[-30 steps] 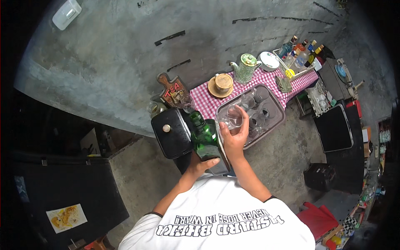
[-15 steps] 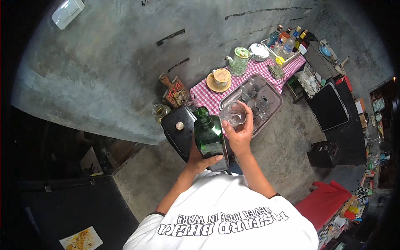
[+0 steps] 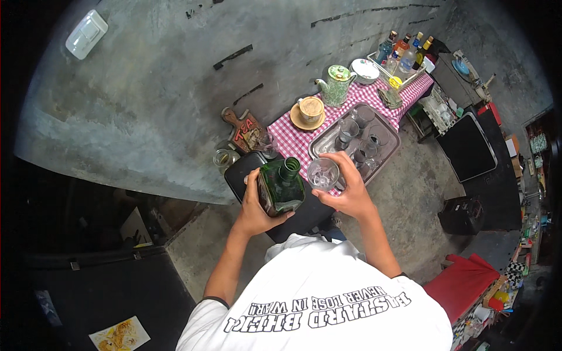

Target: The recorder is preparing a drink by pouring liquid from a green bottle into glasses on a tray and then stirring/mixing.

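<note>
The left hand (image 3: 255, 215) curls around a green bottle (image 3: 285, 191); the right hand (image 3: 353, 198) pinches a clear glass (image 3: 323, 174) between thumb and fingers. The cloth-covered worktop (image 3: 281, 138) extends beyond the tray (image 3: 391, 131), where other glasses (image 3: 348, 130) wait untouched. Left of the tray, the bottle stands uncapped; by its near-left edge, the glass is lifted clear, its contents unclear, no stream showing.

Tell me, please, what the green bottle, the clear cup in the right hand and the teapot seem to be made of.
Green bottle: most likely glossy glass, tinted but see-through. Clear cup: smooth and transparent, probably glass, though clear plastic is possible. Teapot: mottled green, opaque finish; perhaps enamelled metal or glazed ceramic, I cannot tell which.
</note>
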`<state>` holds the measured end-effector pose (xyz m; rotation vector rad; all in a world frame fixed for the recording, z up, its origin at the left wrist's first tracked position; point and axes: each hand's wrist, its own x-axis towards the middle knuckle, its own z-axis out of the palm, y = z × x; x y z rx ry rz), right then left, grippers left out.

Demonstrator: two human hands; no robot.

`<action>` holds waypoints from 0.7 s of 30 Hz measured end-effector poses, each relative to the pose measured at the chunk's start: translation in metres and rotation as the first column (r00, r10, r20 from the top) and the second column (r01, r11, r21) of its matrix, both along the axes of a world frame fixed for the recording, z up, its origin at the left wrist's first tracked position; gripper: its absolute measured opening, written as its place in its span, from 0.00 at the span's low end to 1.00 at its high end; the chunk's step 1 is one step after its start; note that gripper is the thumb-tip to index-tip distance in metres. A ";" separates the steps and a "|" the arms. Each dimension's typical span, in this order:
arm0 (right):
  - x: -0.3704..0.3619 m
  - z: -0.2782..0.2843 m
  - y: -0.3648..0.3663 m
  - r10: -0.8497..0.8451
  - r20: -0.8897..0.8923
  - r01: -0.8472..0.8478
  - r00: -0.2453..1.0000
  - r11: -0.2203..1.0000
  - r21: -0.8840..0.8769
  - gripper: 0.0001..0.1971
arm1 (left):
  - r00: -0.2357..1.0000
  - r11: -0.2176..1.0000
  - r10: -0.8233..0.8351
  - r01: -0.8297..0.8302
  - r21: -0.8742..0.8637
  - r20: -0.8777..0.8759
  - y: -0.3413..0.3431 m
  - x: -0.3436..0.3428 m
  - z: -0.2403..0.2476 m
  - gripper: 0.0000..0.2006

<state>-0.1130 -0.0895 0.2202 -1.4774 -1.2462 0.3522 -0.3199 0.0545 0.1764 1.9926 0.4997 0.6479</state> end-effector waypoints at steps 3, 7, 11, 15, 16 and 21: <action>0.012 0.003 -0.001 0.042 0.020 -0.041 0.999 0.998 -0.057 0.34 | 0.998 0.995 -0.007 0.014 0.103 -0.068 0.001 0.006 0.008 0.56; 0.023 0.005 -0.001 0.096 0.035 -0.094 0.995 0.994 -0.060 0.33 | 0.996 0.994 -0.009 0.020 0.112 -0.093 0.000 0.012 0.006 0.56; 0.033 0.004 -0.002 0.155 0.094 -0.141 0.983 0.979 -0.145 0.33 | 0.986 0.984 0.012 0.018 0.179 -0.164 -0.005 0.017 0.012 0.55; 0.037 0.005 -0.001 0.189 0.136 -0.174 0.973 0.978 -0.110 0.30 | 0.980 0.974 0.027 0.018 0.227 -0.196 -0.007 0.024 0.018 0.54; 0.037 0.004 0.000 0.191 0.146 -0.175 0.971 0.978 -0.116 0.30 | 0.977 0.976 0.021 0.025 0.215 -0.212 -0.007 0.025 0.018 0.53; 0.042 0.002 0.001 0.227 0.148 -0.201 0.963 0.965 -0.170 0.30 | 0.966 0.985 0.029 0.016 0.173 -0.256 -0.007 0.026 0.013 0.53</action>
